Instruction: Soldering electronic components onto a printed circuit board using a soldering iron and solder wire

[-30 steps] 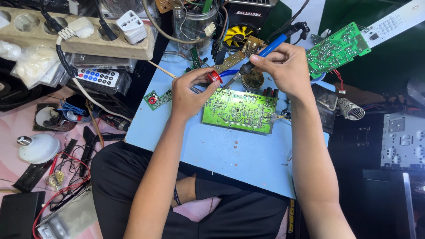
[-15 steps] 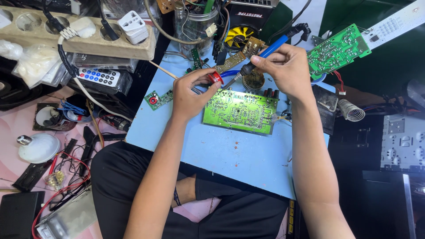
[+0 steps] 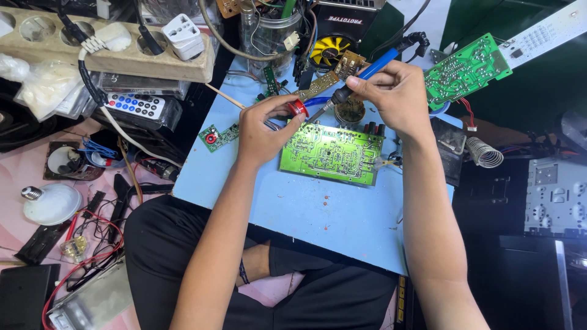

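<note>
A green circuit board lies solder side up on a light blue work board across my lap. My left hand rests at the board's upper left corner and pinches a small red round part. My right hand grips a blue-handled soldering iron, whose dark tip points down-left toward the red part. The tip sits just above the circuit board's top edge.
A second green circuit board and a coiled iron stand lie right. A small round tin sits behind the board. Power strip, remote control, bulb and loose wires crowd the left. A yellow fan is at the back.
Almost nothing differs; both hands hold the same pose, with the iron tip staying close to the red part.
</note>
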